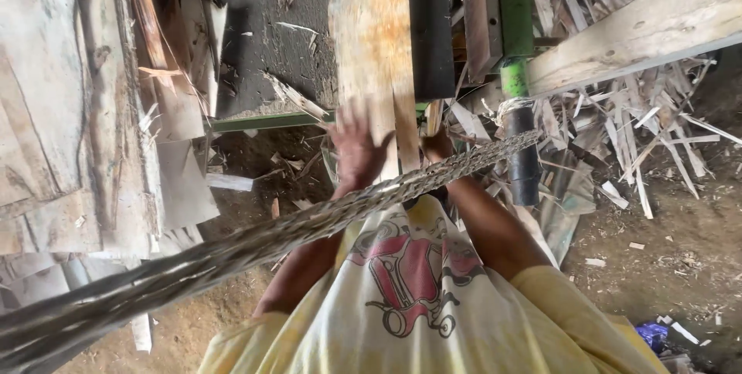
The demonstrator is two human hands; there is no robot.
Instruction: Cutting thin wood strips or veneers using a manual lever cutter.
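Wooden plank (376, 49) lies lengthwise on green machine frame (513, 3); left hand (357, 146) flat on it, fingers spread open; right hand (437, 144) partly hidden behind chain (309, 223), fingers' state unclear.

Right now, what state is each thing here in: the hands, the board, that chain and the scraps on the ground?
left hand: open, fingers spread, flat on the board.
right hand: at the board's right edge, mostly hidden by the chain; grip cannot be told.
wooden board: lying lengthwise on the machine, running away from the person.
chain: stretched in a slanting line across the arms, blurred.
green post: upright.
wood offcuts: heaped loosely on the ground.
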